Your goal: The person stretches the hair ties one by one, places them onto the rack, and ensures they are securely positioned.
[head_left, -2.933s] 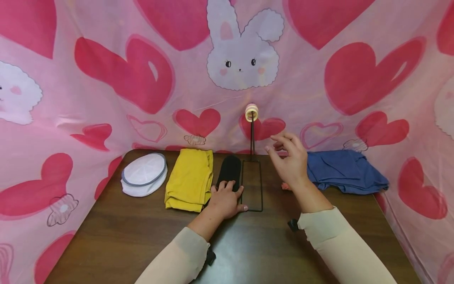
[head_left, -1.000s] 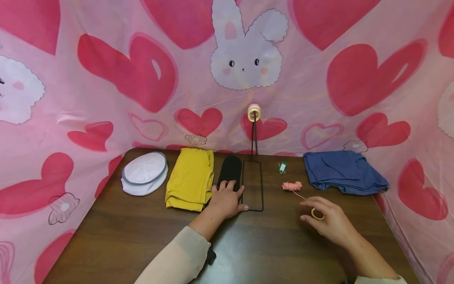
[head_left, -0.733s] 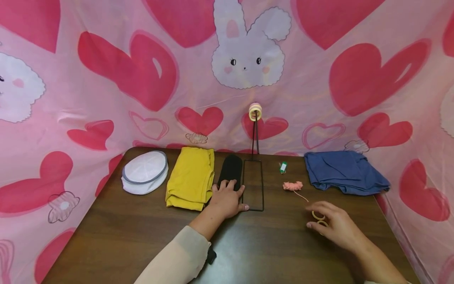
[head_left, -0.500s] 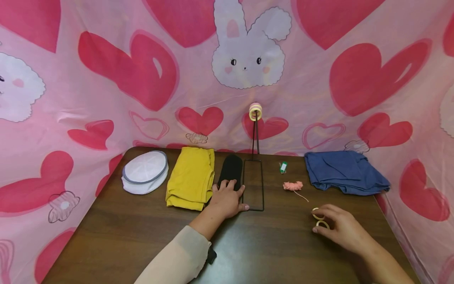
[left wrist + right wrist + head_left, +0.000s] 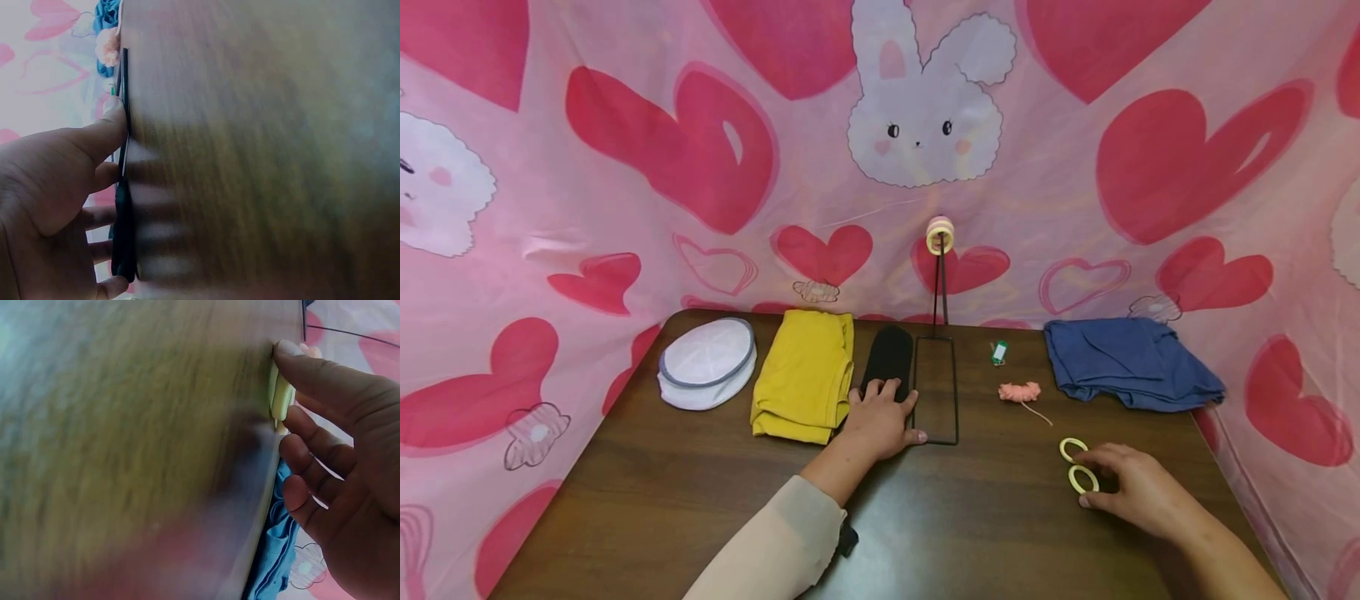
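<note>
I'd handle the near yellow rings (image 5: pixel 284 400) lightly: right hand (image 5: pixel 1138 490) half-curled, pinch unclear; left hand (image 5: pixel 878 423) spread on the black pad (image 5: pixel 890 353).

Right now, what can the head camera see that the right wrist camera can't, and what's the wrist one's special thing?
Only the head view shows the left hand, the folded yellow cloth, the round white item with a grey rim, and the little green tag.

Only the right wrist view shows the palm side of the right hand; the head view sees its back.

Both show the right hand by the yellow rings, the blue cloth and the brown table.
</note>
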Available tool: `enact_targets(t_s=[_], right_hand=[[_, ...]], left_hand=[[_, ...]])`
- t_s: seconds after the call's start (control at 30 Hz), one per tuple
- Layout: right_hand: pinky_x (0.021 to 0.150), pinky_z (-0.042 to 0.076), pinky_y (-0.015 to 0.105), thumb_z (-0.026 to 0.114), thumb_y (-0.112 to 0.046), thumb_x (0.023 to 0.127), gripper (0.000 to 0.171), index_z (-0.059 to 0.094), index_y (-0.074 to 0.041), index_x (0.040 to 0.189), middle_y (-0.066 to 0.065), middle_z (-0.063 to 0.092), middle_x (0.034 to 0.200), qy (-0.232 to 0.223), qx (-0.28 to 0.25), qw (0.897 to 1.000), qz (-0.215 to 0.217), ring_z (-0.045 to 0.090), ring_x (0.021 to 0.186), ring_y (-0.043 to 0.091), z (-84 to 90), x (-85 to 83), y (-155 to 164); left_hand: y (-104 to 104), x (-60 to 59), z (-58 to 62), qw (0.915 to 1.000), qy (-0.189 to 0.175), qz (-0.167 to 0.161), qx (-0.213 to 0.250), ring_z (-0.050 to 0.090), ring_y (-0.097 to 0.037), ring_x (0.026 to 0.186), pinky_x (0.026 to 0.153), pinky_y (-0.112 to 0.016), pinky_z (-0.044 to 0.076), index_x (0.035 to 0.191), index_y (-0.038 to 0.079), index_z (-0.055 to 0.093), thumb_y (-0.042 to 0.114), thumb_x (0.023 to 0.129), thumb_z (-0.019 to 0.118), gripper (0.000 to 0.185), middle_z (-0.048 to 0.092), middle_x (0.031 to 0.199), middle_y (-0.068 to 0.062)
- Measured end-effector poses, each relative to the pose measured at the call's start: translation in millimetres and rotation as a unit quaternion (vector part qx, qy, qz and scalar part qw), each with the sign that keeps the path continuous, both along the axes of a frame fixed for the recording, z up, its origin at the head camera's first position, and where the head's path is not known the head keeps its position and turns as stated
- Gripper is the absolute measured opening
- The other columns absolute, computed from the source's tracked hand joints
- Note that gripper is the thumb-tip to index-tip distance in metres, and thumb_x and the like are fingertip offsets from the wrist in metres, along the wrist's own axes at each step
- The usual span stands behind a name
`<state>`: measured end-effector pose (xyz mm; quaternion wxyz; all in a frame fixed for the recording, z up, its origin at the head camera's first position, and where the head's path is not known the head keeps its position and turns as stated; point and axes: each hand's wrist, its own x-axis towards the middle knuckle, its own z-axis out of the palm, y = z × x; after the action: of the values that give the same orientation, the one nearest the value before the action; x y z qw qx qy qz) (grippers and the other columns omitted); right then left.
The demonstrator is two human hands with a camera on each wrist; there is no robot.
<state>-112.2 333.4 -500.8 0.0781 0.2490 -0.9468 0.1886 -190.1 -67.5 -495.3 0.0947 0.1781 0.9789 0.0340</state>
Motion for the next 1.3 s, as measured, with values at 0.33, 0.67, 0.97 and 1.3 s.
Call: enact_targets(t_s=[0.33,0.67,0.97,1.3], right_hand=[[0.068,0.050,0.029,0.098,-0.024,0.066,0.044,0.076,-0.019,0.104,-0.011,0.067,0.099,-0.024,-0.003,1.000,-0.015,0.054,0.081,-0.002,0.6,1.3,-1.0],[0.074,0.053,0.035,0.095,-0.015,0.068,0.041,0.077,-0.023,0.103,-0.015,0.066,0.100,0.025,0.001,1.000,0.013,0.062,0.089,0.004,2.1,-2.9,-10.6],[0.073,0.053,0.029,0.092,-0.006,0.071,0.041,0.076,-0.024,0.103,-0.018,0.067,0.099,0.034,-0.045,0.997,0.049,0.061,0.087,0.002,7.3,-11.9,-39.1],[0.069,0.048,0.021,0.089,0.000,0.074,0.039,0.075,-0.025,0.101,-0.018,0.065,0.094,0.039,-0.070,0.994,0.071,0.057,0.079,0.003,23.9,-23.2,-62.1]], left_hand=[[0.1,-0.8,-3.6,1.0000,0.001,0.001,0.005,0.033,-0.038,0.145,0.113,-0.068,0.024,0.159,0.034,0.044,0.073,0.092,0.057,0.079,0.036,0.163,-0.009],[0.7,0.0,-1.7,1.0000,-0.002,0.003,0.001,0.034,-0.038,0.144,0.113,-0.068,0.025,0.159,0.034,0.044,0.074,0.092,0.057,0.079,0.037,0.163,-0.009],[0.1,-0.2,-3.1,1.0000,-0.007,0.006,0.003,0.033,-0.038,0.145,0.114,-0.067,0.024,0.159,0.034,0.043,0.073,0.092,0.058,0.079,0.036,0.164,-0.009],[0.3,-0.4,-1.5,1.0000,-0.005,0.003,0.003,0.033,-0.039,0.145,0.113,-0.067,0.024,0.159,0.034,0.044,0.073,0.092,0.058,0.079,0.036,0.164,-0.009]])
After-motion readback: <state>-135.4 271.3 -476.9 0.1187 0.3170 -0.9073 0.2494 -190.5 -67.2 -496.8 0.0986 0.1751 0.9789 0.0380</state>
